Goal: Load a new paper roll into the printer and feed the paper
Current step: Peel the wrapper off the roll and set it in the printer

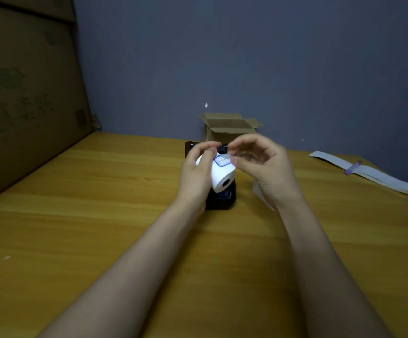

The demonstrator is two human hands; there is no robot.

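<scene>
A white paper roll [222, 178] with a dark core hole is held above a small black printer [220, 200] on the wooden table [100, 191]. My left hand [198, 167] wraps around the roll's left side. My right hand [261, 167] pinches at a blue-edged sticker [221, 159] on top of the roll with thumb and forefinger. The printer's lid stands open behind the roll, and the hands and roll hide most of the printer.
A small open cardboard box [225, 125] stands behind the printer by the grey wall. A large cardboard box [27, 93] rises at the left. An open notebook with a purple pen [361, 169] lies at the right. A scrap of white paper [259, 193] lies under my right wrist.
</scene>
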